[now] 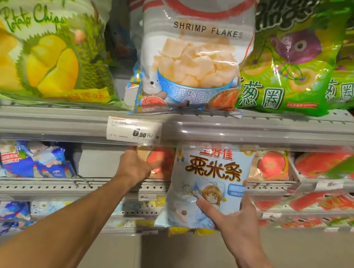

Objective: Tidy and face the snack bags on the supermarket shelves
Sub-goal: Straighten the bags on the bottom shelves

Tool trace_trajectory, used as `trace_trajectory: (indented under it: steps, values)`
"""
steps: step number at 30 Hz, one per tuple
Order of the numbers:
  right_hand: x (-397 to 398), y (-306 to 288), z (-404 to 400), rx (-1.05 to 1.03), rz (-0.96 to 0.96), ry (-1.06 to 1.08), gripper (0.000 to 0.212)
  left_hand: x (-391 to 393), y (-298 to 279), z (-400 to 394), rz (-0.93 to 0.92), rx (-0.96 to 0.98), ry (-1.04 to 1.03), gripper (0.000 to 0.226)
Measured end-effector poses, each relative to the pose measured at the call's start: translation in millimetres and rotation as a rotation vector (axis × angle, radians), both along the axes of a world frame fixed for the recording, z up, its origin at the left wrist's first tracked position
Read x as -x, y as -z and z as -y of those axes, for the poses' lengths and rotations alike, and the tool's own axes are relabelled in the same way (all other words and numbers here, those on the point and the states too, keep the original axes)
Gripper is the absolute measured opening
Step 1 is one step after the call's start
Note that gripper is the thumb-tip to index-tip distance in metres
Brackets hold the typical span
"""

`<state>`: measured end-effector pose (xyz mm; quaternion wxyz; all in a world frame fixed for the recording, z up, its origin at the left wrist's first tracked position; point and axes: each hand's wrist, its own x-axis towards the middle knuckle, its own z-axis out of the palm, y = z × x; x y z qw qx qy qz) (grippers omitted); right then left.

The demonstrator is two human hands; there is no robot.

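My right hand [233, 220] grips the lower right corner of a pale blue snack bag [208, 179] with brown characters and a cartoon girl, held upright in front of the second shelf. My left hand [135, 166] reaches under the upper shelf's edge and touches an orange-red snack bag [160, 160] standing behind; its fingertips are hidden. Above, on the top shelf, a white Shrimp Flakes bag [195, 51] overhangs the shelf lip.
A durian Potato Chips bag [42, 31] stands at the upper left, green onion-ring bags [291, 56] at the upper right. A price label [134, 131] sits on the grey shelf rail [263, 133]. Blue bags [34, 160] lie left, red bags [327, 165] right. Grey floor below.
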<state>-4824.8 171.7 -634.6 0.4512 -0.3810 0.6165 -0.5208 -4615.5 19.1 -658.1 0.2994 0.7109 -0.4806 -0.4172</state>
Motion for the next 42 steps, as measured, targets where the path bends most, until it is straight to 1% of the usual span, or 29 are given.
trace_trajectory:
  steps: [3, 5, 7, 10, 12, 13, 15, 18, 20, 23, 25, 28, 29, 31, 33, 35, 37, 40, 42]
  values:
    - [-15.8, -1.0, 3.0, 0.001, 0.013, -0.036, 0.038, -8.8, 1.2, -5.8, 0.015, 0.033, 0.052, 0.026]
    - [-30.6, -2.5, 3.8, -0.002, 0.006, -0.049, 0.039, -16.6, -3.7, -15.8, 0.021, 0.054, 0.097, 0.030]
    - [-48.5, -4.5, 4.6, -0.004, 0.006, -0.060, 0.040, -33.3, -4.1, -26.0, 0.048, 0.114, 0.139, 0.024]
    - [-82.0, -6.6, 8.4, 0.001, 0.017, -0.064, 0.042, -75.9, -6.7, -49.2, 0.300, 0.358, 0.204, 0.020]
    - [-107.9, -7.3, 12.5, 0.003, 0.026, -0.077, 0.042, -112.6, -6.1, -69.6, 0.366, 0.466, 0.244, 0.028]
    - [-121.2, -7.8, 14.9, 0.004, 0.030, -0.078, 0.041, -132.0, -7.2, -78.9, 0.385, 0.478, 0.270, 0.030]
    - [-146.3, -7.3, 20.8, 0.006, 0.031, -0.078, 0.043, -168.9, -10.7, -90.9, 0.414, 0.465, 0.272, 0.024]
    - [-179.2, -6.2, 34.2, 0.020, -0.009, -0.057, 0.045, -220.5, -9.4, -96.2, 0.595, 0.487, 0.300, 0.018]
    - [-194.8, -5.1, 46.1, 0.041, -0.057, -0.046, 0.045, -245.7, -10.2, -96.3, 0.701, 0.466, 0.327, 0.017]
    - [-206.4, -7.4, 65.7, 0.084, -0.156, -0.016, 0.045, -266.5, -12.3, -97.6, 0.788, 0.423, 0.429, 0.021]
    - [-208.4, -11.7, 79.9, 0.112, -0.224, 0.018, 0.044, -270.7, -13.1, -99.5, 0.822, 0.420, 0.475, 0.027]
    - [-211.8, -14.9, 100.2, 0.127, -0.329, 0.062, 0.030, -268.8, -14.1, -100.7, 0.834, 0.405, 0.462, 0.038]
    - [-215.2, -13.6, 105.4, 0.123, -0.345, 0.040, 0.031, -267.7, -14.6, -100.8, 0.829, 0.389, 0.457, 0.040]
    - [-224.6, -8.3, 112.5, 0.087, -0.309, -0.033, 0.036, -267.0, -14.6, -100.8, 0.822, 0.380, 0.447, 0.042]
    - [-233.6, -5.0, 117.2, 0.073, -0.269, -0.077, 0.031, -268.0, -11.9, -100.2, 0.824, 0.383, 0.452, 0.045]
    - [-237.5, -2.5, 122.9, 0.052, -0.236, -0.065, 0.028, -268.6, -8.7, -99.5, 0.845, 0.367, 0.472, 0.047]
    - [-238.1, 0.6, 129.1, 0.020, -0.211, -0.067, 0.024, -267.5, -7.2, -99.0, 0.867, 0.375, 0.472, 0.045]
    - [-240.7, 9.7, 132.5, -0.072, -0.231, -0.115, 0.033, -263.5, -5.8, -99.6, 0.902, 0.387, 0.471, 0.037]
    - [-240.3, 17.2, 133.0, -0.091, -0.254, -0.120, 0.038, -263.3, -4.3, -100.9, 0.900, 0.365, 0.472, 0.038]
